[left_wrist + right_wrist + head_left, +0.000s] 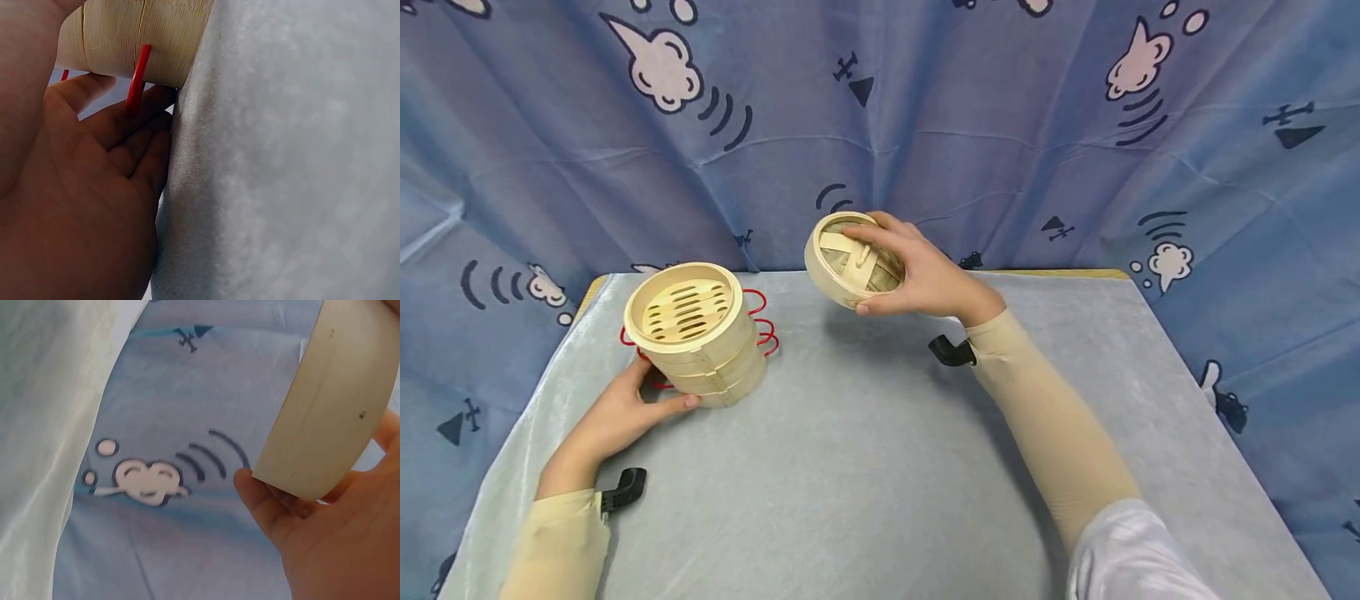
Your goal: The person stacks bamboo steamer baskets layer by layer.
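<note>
A round bamboo steamer with stacked tiers and a slatted top stands on the table at the left, with red loops on its sides. My left hand holds it low down, thumb at the front and fingers round the left side. In the left wrist view, the fingers lie against the bamboo wall beside a red loop. Above the back of the table, my right hand grips a tilted bamboo lid by its rim. The lid's woven top and strap handle face me; the right wrist view shows its side wall.
A grey cloth covers the table. Behind it and on both sides hangs a blue patterned curtain. Black camera mounts sit on both wrists. The table's back edge runs just behind the steamer.
</note>
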Demonstrator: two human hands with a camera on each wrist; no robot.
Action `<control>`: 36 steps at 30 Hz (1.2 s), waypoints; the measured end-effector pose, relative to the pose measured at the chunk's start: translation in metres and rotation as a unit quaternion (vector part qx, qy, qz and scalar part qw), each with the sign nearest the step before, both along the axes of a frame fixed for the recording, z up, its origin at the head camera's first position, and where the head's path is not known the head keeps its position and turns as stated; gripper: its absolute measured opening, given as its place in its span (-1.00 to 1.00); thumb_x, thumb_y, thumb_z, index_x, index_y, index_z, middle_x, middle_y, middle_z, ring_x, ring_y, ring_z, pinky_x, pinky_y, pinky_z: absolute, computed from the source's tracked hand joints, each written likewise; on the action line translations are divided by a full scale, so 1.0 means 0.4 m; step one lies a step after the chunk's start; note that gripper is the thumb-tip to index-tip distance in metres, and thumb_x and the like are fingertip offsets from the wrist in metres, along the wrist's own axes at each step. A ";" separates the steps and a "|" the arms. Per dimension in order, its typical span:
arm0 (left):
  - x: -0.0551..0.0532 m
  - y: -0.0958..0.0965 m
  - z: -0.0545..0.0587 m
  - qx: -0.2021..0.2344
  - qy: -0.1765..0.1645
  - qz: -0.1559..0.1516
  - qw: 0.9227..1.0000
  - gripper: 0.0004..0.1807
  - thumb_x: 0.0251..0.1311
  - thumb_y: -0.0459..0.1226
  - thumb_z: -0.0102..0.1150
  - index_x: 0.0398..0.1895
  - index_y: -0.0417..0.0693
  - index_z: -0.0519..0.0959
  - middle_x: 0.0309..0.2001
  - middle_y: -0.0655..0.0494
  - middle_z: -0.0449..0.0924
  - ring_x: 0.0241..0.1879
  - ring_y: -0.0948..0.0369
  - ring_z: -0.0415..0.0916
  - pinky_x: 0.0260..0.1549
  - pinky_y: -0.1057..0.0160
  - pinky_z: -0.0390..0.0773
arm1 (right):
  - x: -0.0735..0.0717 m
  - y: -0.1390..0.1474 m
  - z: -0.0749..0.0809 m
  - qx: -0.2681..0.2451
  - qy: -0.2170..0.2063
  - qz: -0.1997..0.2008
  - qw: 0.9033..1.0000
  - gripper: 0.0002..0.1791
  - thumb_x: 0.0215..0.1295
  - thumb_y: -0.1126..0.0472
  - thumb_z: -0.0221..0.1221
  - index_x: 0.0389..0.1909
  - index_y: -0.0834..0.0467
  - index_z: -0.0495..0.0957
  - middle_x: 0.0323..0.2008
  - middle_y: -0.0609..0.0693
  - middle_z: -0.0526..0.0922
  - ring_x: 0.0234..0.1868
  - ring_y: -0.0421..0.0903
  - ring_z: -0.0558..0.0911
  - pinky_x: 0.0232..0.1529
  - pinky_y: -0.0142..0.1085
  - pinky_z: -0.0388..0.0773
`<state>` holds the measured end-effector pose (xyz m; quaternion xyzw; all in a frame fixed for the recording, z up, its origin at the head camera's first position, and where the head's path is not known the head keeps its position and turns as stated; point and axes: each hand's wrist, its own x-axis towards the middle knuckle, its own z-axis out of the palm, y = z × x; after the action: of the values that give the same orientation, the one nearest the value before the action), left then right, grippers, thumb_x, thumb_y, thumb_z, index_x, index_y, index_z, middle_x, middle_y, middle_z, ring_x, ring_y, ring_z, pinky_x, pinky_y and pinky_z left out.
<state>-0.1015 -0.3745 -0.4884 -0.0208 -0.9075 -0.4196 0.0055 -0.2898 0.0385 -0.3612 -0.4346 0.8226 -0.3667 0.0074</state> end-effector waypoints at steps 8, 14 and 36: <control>-0.003 -0.006 0.001 -0.003 -0.005 0.003 1.000 -0.11 0.04 -0.04 0.51 0.42 0.08 0.25 0.17 0.03 0.49 0.11 0.16 0.39 0.01 0.44 0.27 | 0.011 -0.066 0.032 0.015 0.007 0.018 1.000 0.05 -0.22 -0.34 0.51 0.40 -0.45 0.27 0.46 -0.25 0.13 0.33 -0.14 0.17 0.13 -0.08 0.33; 0.000 -0.011 0.003 -0.011 -0.007 0.000 1.000 -0.11 0.07 -0.01 0.48 0.42 -0.02 0.25 0.17 -0.03 0.49 0.14 0.06 0.39 0.04 0.31 0.29 | 0.008 -0.116 0.048 0.017 0.032 0.049 0.998 0.03 -0.20 -0.36 0.49 0.40 -0.41 0.28 0.37 -0.29 0.21 0.22 -0.17 0.22 0.09 -0.16 0.34; -0.006 -0.013 -0.002 -0.002 -0.015 0.001 1.000 -0.07 0.05 0.00 0.50 0.45 0.02 0.22 0.19 -0.01 0.48 0.16 0.09 0.39 0.08 0.22 0.30 | 0.052 -0.275 0.067 0.026 0.036 0.116 0.992 0.05 -0.18 -0.41 0.44 0.43 -0.39 0.23 0.44 -0.22 0.13 0.24 -0.21 0.20 0.14 -0.26 0.29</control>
<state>-0.1040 -0.3798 -0.4893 -0.0141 -0.9081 -0.4184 -0.0075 -0.2689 -0.0713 -0.3345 -0.5395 0.7755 -0.3263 0.0317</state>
